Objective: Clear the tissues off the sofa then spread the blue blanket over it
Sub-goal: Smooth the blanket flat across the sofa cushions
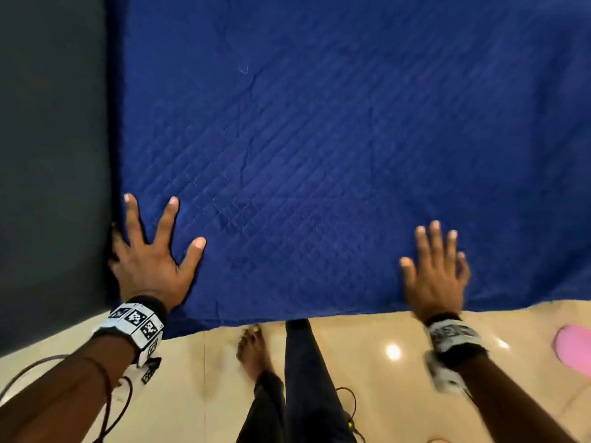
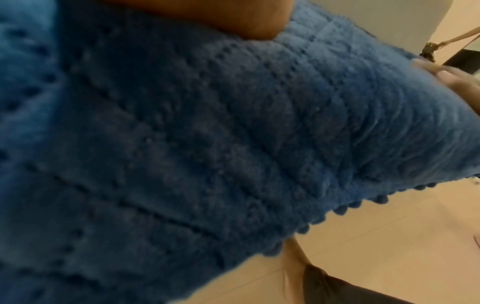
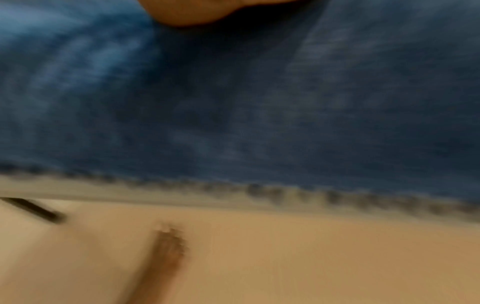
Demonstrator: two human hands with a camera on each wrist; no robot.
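The blue quilted blanket point(image 1: 319, 139) lies spread flat over the sofa and fills most of the head view. My left hand point(image 1: 153, 247) rests on it near its left front corner, fingers spread and straight. My right hand point(image 1: 435, 270) lies flat on the blanket near the front edge, fingers straight and close together. In the left wrist view the blanket point(image 2: 207, 144) fills the frame, its bobbled hem hanging over the floor. The right wrist view is blurred and shows the blanket point(image 3: 259, 92) above the floor. No tissues are in view.
The dark grey sofa arm point(image 1: 51, 155) stands left of the blanket. A glossy beige tiled floor point(image 1: 383, 362) lies in front, with my bare foot point(image 1: 252, 350) and dark trouser leg point(image 1: 307, 378). A pink thing point(image 1: 574, 346) lies at the right edge. Cables trail on the floor.
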